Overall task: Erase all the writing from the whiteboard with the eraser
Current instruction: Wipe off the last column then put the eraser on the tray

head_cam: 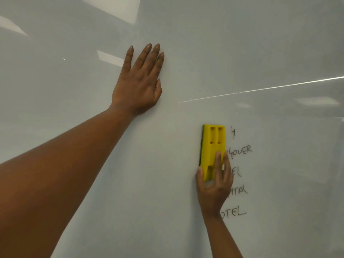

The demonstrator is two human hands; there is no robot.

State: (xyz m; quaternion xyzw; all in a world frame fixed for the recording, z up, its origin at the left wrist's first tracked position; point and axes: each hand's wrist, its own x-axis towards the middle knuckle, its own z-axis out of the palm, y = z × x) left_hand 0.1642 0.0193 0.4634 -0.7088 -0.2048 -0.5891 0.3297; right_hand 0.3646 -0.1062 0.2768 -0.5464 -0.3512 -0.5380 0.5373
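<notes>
Fingers (217, 164) of the right hand (214, 190) curl onto the yellow eraser (212, 146), thumb clamping its left edge, gripping its lower end and pressing it upright against the whiteboard (93, 90). Just right of it, partly behind the hand, a column of handwriting (240, 151) is there on the board: "OVER", "TEL" readable. Higher and further left, the left hand (139, 84) lies flat on the bare board, fingers straight, holding nothing. Ceiling-light reflections (111, 8) gleam up top.

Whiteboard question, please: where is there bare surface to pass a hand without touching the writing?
Bare whiteboard lies above the eraser and between both hands, left hand and right hand. It is crowded right of the eraser, where the writing stacks downward.
</notes>
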